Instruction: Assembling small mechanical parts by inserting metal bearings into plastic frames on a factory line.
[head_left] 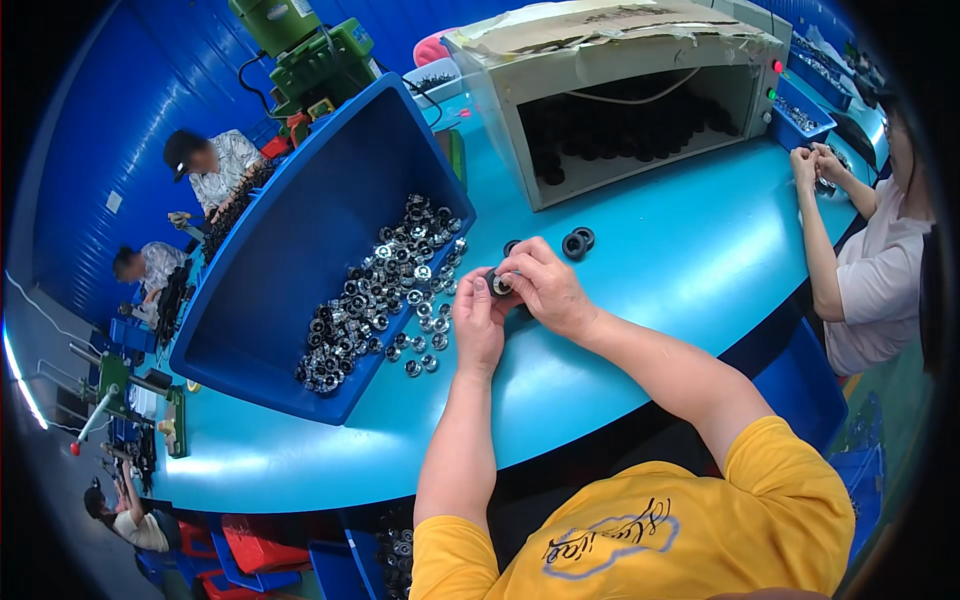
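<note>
Close together above the table, my left hand (pixel 478 325) and my right hand (pixel 550 290) both pinch one small round part (pixel 500 285), dark outside with a silvery centre. My fingers cover much of it. Just beyond them, two black rings (pixel 576 243) lie on the table, and another dark ring (pixel 512 246) is partly hidden by my right hand. Left of my hands, a large tilted blue bin (pixel 270 230) has its open side toward me. Many shiny metal round parts (pixel 385 280) rest in it, and several loose ones (pixel 428 325) have spilled onto the turquoise table.
A pale box-like oven (pixel 640 110) with dark rings inside stands at the back. Behind the bin rises a green machine (pixel 320 65). At the right a co-worker (pixel 870 240) handles small parts near a blue tray (pixel 800 120). Other people sit at the left along the table (pixel 600 370).
</note>
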